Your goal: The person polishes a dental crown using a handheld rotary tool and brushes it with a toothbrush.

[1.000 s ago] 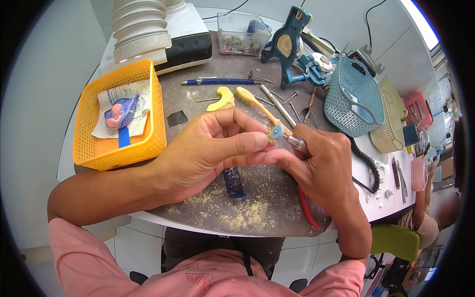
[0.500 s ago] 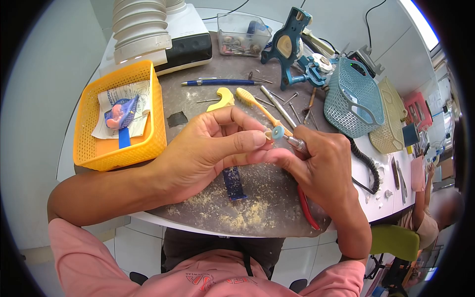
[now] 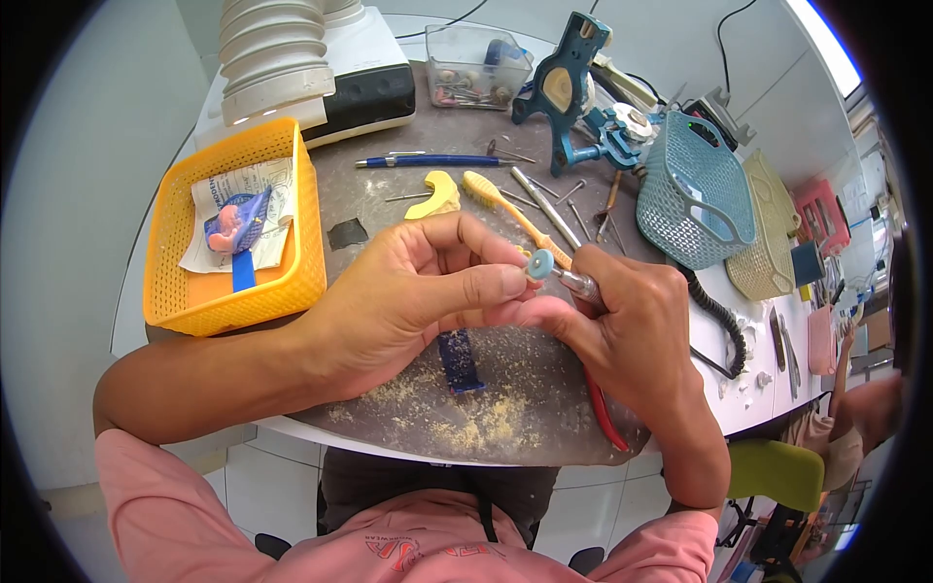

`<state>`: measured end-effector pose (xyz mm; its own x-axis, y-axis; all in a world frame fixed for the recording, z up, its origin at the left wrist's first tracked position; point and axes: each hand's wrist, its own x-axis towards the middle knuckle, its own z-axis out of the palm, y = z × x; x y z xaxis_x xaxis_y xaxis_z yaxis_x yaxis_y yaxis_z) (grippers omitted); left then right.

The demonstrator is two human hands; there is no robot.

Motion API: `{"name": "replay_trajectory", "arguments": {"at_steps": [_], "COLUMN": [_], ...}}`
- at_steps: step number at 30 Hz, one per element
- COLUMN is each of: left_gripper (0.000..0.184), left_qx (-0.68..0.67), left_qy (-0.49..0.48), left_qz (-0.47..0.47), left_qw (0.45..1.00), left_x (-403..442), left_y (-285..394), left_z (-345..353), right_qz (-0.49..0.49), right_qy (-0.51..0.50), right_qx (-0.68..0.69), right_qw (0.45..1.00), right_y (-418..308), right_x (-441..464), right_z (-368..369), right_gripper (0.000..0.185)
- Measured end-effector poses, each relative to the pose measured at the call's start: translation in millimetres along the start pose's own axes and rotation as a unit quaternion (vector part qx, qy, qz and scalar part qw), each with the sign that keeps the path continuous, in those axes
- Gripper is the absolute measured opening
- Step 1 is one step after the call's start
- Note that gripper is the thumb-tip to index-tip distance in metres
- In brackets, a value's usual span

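Thumb and fingertips of my left hand [image 3: 428,287] pinch a small tooth-coloured piece [image 3: 532,281], mostly hidden by the fingers and a wheel. My right hand [image 3: 632,311] is wrapped round a metal rotary handpiece [image 3: 580,284]. A light-blue grinding wheel [image 3: 540,263] on its tip sits right against the piece; whether it touches cannot be made out. The right thumb rests by the left fingertips. Behind the hands lie a yellow dental arch model [image 3: 439,194] and a yellow-handled brush [image 3: 505,206]. Below is a dark blue strip [image 3: 458,361] amid pale dust [image 3: 486,418].
A yellow basket [image 3: 316,253] with a pink-and-blue dental piece stands left. Red-handled pliers [image 3: 604,413] lie under my right wrist. At the back are a blue pen [image 3: 428,162], a clear bin [image 3: 447,49], a teal articulator [image 3: 564,107] and a blue basket [image 3: 695,194]. A co-worker [image 3: 860,418] sits right.
The wheel has shifted slightly left and down, now covering more of the small piece. Both hands keep their grips. The co-worker at the right has moved.
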<state>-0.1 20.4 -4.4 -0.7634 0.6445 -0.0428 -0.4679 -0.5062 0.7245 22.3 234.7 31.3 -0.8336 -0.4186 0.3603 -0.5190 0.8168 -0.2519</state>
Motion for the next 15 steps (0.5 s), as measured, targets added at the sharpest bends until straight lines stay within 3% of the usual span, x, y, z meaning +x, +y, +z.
{"name": "replay_trajectory", "arguments": {"at_steps": [15], "left_gripper": [0.016], "left_qx": [0.071], "left_qy": [0.02], "left_qz": [0.008], "left_qw": [0.997], "left_x": [-0.4], "left_y": [1.4], "left_z": [3.4], "right_qz": [0.029], "right_qy": [0.035], "right_qx": [0.024], "right_qw": [0.999], "right_y": [0.3], "right_x": [0.9], "right_z": [-1.3], "right_gripper": [0.042]}}
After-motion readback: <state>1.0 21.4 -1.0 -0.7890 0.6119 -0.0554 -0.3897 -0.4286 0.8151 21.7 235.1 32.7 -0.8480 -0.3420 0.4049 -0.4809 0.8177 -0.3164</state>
